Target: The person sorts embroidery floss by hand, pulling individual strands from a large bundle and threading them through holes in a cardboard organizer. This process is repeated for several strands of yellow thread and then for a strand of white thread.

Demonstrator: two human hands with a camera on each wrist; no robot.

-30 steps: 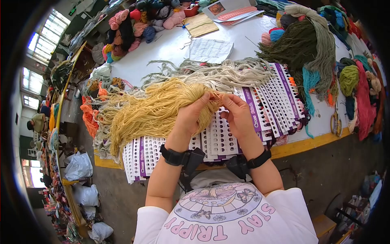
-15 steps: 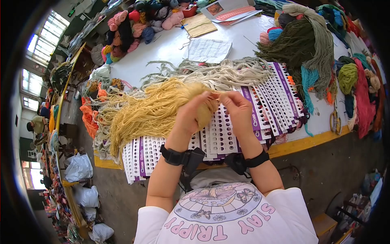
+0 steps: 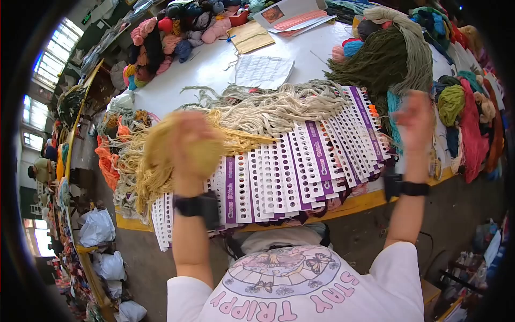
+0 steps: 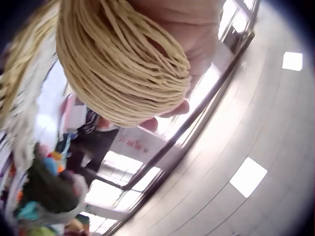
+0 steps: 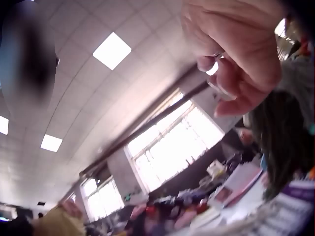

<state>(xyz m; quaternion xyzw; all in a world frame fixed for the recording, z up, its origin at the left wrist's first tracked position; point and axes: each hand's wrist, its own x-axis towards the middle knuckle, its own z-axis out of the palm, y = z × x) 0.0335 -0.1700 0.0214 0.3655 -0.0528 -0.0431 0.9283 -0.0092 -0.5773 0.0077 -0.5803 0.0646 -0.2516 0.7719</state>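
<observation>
My left hand (image 3: 196, 137), blurred in the head view, grips the looped end of a pale yellow skein of thread (image 3: 155, 161), raised above the cards. In the left wrist view the skein (image 4: 123, 73) bulges across the palm, with fingertips (image 4: 182, 108) showing under it. My right hand (image 3: 414, 121) is in the air at the right, apart from the skein. Its fingers (image 5: 231, 105) are curled in the right wrist view; I cannot tell whether a thin strand is between them. Below lie purple-and-white punched cards (image 3: 292, 172) with off-white threads (image 3: 268, 110) across them.
A dark green and grey hank (image 3: 375, 59) lies at the back right, near hanging pink yarn (image 3: 472, 134). Scissors (image 3: 433, 163) lie by the yellow table edge (image 3: 354, 206). A written sheet (image 3: 263, 71), a brown envelope (image 3: 249, 36) and piled yarn balls (image 3: 161, 40) are farther back.
Both hands were together over the skein's end. Now they are far apart: the left has moved left with the skein, the right has swung to the right. More of the cards shows between them.
</observation>
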